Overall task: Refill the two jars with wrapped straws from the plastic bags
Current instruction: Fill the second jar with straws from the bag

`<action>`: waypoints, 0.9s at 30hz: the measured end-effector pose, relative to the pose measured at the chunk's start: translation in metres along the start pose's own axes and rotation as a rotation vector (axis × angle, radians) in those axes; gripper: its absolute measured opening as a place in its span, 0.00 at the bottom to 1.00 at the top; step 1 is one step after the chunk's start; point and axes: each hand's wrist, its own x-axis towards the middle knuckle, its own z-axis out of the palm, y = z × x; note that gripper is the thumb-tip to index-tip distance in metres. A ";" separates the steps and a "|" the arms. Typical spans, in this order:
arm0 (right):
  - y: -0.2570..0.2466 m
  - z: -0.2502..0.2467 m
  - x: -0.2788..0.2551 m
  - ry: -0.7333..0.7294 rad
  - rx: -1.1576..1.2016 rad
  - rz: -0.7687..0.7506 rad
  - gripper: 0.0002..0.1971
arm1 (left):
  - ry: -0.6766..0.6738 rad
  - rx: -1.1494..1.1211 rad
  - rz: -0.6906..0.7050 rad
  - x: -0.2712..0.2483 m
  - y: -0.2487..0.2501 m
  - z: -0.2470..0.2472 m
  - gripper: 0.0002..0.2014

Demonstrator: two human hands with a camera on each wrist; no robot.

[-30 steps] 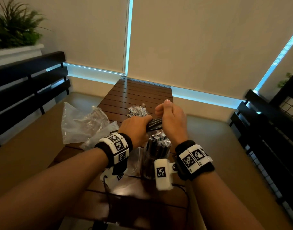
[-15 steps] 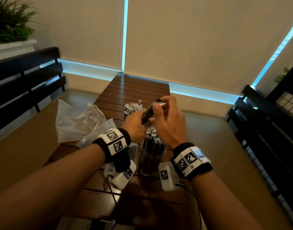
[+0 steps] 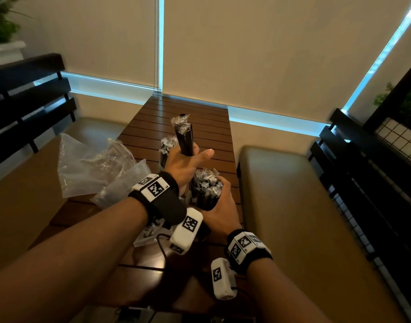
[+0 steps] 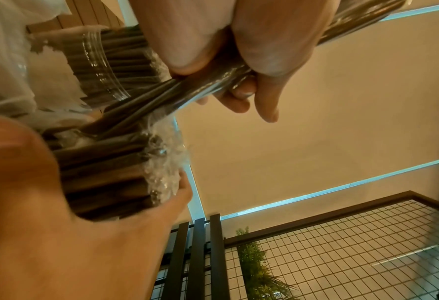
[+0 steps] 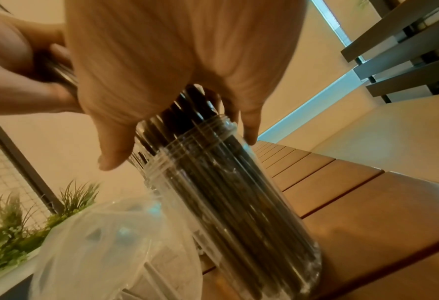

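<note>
Two hands: both busy over the slatted wooden desk (image 3: 200, 122), head view
Left hand (image 3: 184, 163): grip wrapped round a small bundle of straws (image 3: 184, 138), black, in clear wrappers; bundle upright, wrapper ends at 12 o'clock, thumb sticking out toward 3 o'clock
Left hand, left wrist view (image 4: 238, 46): fingers and thumb curled round the bundle (image 4: 161, 95), lower ends slanting down toward 8 o'clock, touching the straw tops in the near jar
Right hand (image 3: 219, 206): grip cupped round the packed straws (image 3: 205, 187) standing in the near jar, at their upper part, just above the rim
Right hand, right wrist view (image 5: 182, 67): thumb and fingers spread either side of the straws, fingertips (image 5: 250, 130) reaching the threaded rim
Near jar (image 5: 238, 203): clear plastic, upright on the desk, tightly filled with dark straws; at 5 o'clock of the left hand in the head view, mostly hidden there by the right hand
Far jar (image 3: 163, 152): also holding wrapped straws, at 9 o'clock of the left hand, partly behind it; crinkled wrapper tops showing
Far jar, left wrist view (image 4: 97, 67): clear ribbed rim, straws inside
Plastic bags (image 3: 95, 164): crumpled, clear, lying at the desk's left edge, at 9 o'clock of the jars, spilling onto the bench seat (image 3: 37, 194)
Bag contents: cannot tell
Another clear bag (image 5: 115, 249): just beside the near jar's base, right wrist view
Wrist bands: black with white marker blocks (image 3: 154, 187) on both wrists
</note>
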 end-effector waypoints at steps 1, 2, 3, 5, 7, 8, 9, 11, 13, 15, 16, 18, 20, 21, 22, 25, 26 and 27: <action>0.000 0.001 0.000 0.021 0.002 0.006 0.55 | -0.009 -0.014 -0.004 0.001 -0.001 0.001 0.22; -0.001 0.001 0.001 0.041 0.003 0.015 0.53 | -0.017 -0.018 -0.010 0.002 -0.002 0.002 0.22; -0.001 0.003 0.002 0.058 0.003 0.025 0.52 | -0.028 -0.011 -0.018 0.003 -0.004 0.003 0.22; -0.002 0.005 0.003 0.083 0.001 0.038 0.50 | -0.051 -0.006 -0.039 0.003 -0.009 0.006 0.21; -0.003 0.007 0.005 0.098 -0.026 0.037 0.49 | -0.059 -0.001 -0.064 -0.001 -0.018 0.007 0.21; -0.003 0.008 0.005 0.099 -0.039 0.036 0.49 | -0.062 0.007 -0.078 -0.003 -0.023 0.007 0.21; -0.003 0.008 0.005 0.101 -0.047 0.038 0.49 | -0.065 0.018 -0.095 -0.004 -0.028 0.006 0.20; -0.005 0.007 0.005 0.107 -0.061 0.039 0.49 | -0.067 0.040 -0.128 -0.004 -0.035 0.005 0.20; -0.007 0.006 0.005 0.103 -0.076 0.026 0.46 | -0.093 0.088 -0.135 -0.003 -0.040 0.005 0.20; -0.010 0.006 0.006 0.105 -0.078 0.012 0.43 | -0.111 0.178 -0.126 -0.004 -0.043 0.006 0.21; -0.011 0.007 0.008 0.108 -0.076 0.010 0.41 | -0.107 0.222 -0.107 -0.003 -0.044 0.006 0.22; -0.013 0.007 0.009 0.105 -0.085 0.013 0.39 | -0.098 0.316 -0.048 -0.002 -0.046 0.005 0.22; -0.012 0.008 0.007 0.106 -0.113 0.018 0.39 | -0.066 0.543 -0.019 -0.001 -0.047 0.001 0.18; -0.010 0.008 0.005 0.111 -0.129 0.016 0.39 | -0.064 0.672 -0.045 -0.002 -0.044 -0.001 0.16; -0.008 0.009 0.004 0.114 -0.141 0.010 0.39 | -0.075 0.750 -0.040 -0.003 -0.042 -0.004 0.14; -0.006 0.009 0.004 0.113 -0.154 0.004 0.39 | -0.075 0.703 0.081 -0.004 -0.024 -0.006 0.18; -0.006 0.009 0.005 0.113 -0.155 0.011 0.40 | -0.054 0.646 0.128 -0.003 -0.016 -0.004 0.22; -0.006 0.010 0.005 0.115 -0.158 0.013 0.40 | -0.035 0.602 0.178 -0.001 -0.006 -0.002 0.29</action>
